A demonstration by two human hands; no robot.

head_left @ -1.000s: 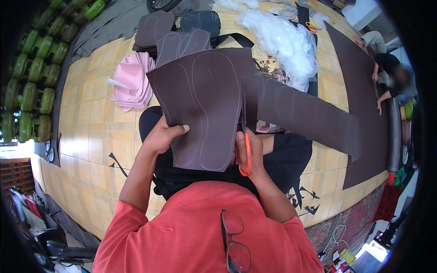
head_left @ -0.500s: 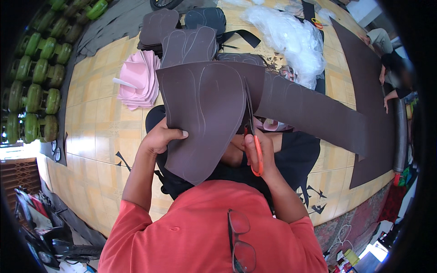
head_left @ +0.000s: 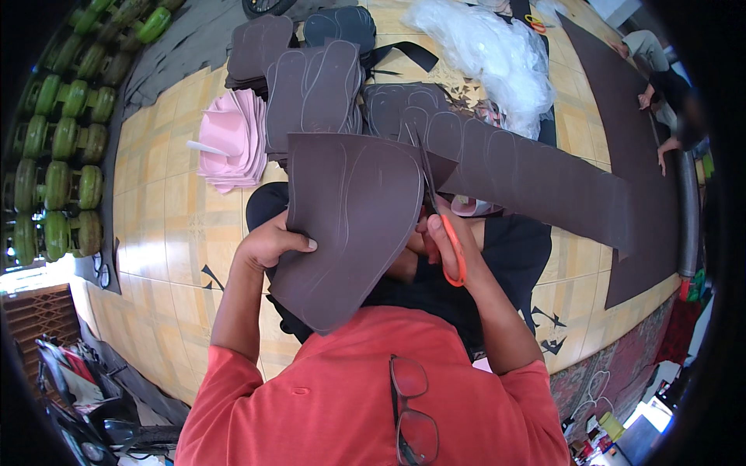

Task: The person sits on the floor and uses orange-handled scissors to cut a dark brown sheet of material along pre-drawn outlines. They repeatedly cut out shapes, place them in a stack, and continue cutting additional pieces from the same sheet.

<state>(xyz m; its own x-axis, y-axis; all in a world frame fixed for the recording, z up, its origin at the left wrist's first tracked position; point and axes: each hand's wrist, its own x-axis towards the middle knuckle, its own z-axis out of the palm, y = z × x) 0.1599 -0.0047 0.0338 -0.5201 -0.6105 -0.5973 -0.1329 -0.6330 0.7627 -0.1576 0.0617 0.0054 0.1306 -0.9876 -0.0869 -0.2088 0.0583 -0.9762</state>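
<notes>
My left hand (head_left: pixel 268 244) grips the left edge of a dark brown sheet (head_left: pixel 350 206), thumb on top and fingers hidden beneath. Pale curved outlines, like shoe-sole shapes, are drawn on the sheet. It hangs over my lap, its lower tip near my red shirt. In my right hand (head_left: pixel 437 235) are scissors with orange handles (head_left: pixel 457 252). Their blades point up and away along the sheet's right curved outline, and a pointed flap (head_left: pixel 441 169) of the sheet sticks out beyond them. I cannot tell how far apart the blades are.
Stacks of outlined brown pieces (head_left: pixel 315 93) and pink sheets (head_left: pixel 231 144) lie ahead. A long brown strip (head_left: pixel 536 171) stretches right. Clear plastic (head_left: pixel 489 58) lies beyond. Green cylinders (head_left: pixel 58 140) line the left. Another person (head_left: pixel 674 109) leans over a large dark sheet (head_left: pixel 637 217).
The sheet's top edge has come down toward me, uncovering more of the stacks behind. The scissors and my right hand have shifted slightly right, with the blades tilted more to the left.
</notes>
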